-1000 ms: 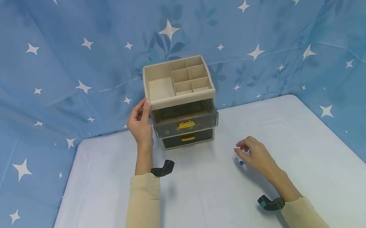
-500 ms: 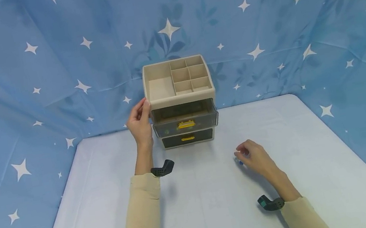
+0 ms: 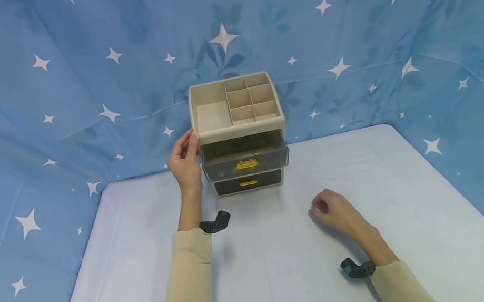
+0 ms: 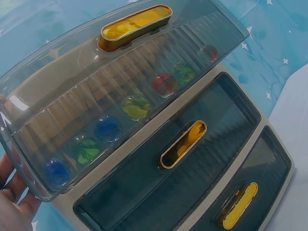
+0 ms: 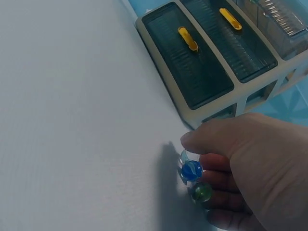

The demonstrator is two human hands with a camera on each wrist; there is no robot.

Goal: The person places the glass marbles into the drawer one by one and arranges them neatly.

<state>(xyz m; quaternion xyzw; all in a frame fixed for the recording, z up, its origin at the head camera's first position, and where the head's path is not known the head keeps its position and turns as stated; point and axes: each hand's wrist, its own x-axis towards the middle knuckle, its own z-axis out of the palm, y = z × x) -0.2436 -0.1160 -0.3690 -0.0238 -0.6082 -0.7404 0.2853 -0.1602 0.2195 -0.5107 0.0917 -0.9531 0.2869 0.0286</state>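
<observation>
A beige desktop organizer [image 3: 241, 131] stands at the back of the table, its top drawer [image 4: 139, 72] pulled out. Several coloured marbles [image 4: 136, 107] lie along that drawer's front in the left wrist view. My left hand [image 3: 185, 163] grips the organizer's left side near the upper front corner, thumb in front. At the right, my right hand [image 3: 336, 211] is low over the table, fingers curled round three marbles. The right wrist view shows a clear marble [image 5: 188, 157] under the thumb, a blue marble [image 5: 192, 170] and a green marble [image 5: 201, 192] against the fingers.
Below the pulled-out drawer are two dark drawers [image 4: 166, 156] with gold handles, both closed. Divided compartments [image 3: 251, 98] form the organizer's top. A white cloth covers the table [image 3: 263, 275], and a blue star-patterned curtain [image 3: 123, 74] hangs behind it.
My right hand has lowered slightly and its thumb and fingers have closed in over the marbles, now hidden in the head view. My left hand stays on the organizer.
</observation>
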